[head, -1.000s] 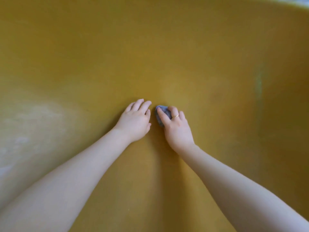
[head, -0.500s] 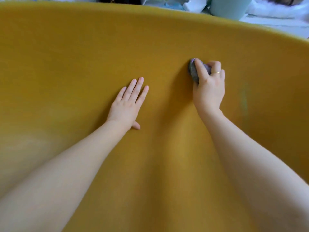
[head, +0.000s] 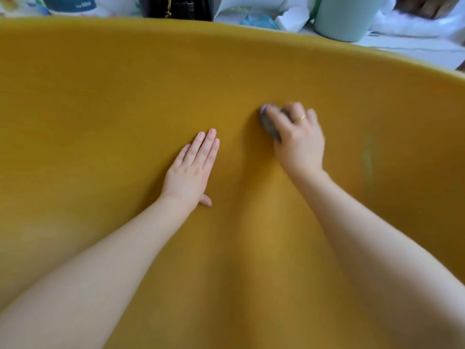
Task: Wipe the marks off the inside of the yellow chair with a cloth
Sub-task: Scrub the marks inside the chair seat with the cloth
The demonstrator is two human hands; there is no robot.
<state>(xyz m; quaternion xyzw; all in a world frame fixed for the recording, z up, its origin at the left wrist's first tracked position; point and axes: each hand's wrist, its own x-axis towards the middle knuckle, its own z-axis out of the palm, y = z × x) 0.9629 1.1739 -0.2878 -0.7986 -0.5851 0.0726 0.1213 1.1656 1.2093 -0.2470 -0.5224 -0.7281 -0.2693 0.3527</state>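
Head view looks down into the curved inside of the yellow chair (head: 125, 96), which fills nearly everything. A faint greenish streak (head: 368, 162) marks its right side. Beyond the rim stand a pale green tub (head: 344, 18) and a labelled container (head: 70, 5), its writing too blurred to read. The left hand (head: 191, 172) lies flat, fingers spread wide; the right hand (head: 298, 137), blurred, seems closed around a grey cloth (head: 269, 124) pressed against the chair.

Both bare arms are extended forward.
The left hand (head: 191, 172) is laid flat, fingers together, thumb tucked under; the right hand (head: 298, 137) is curled closed, a ring worn.
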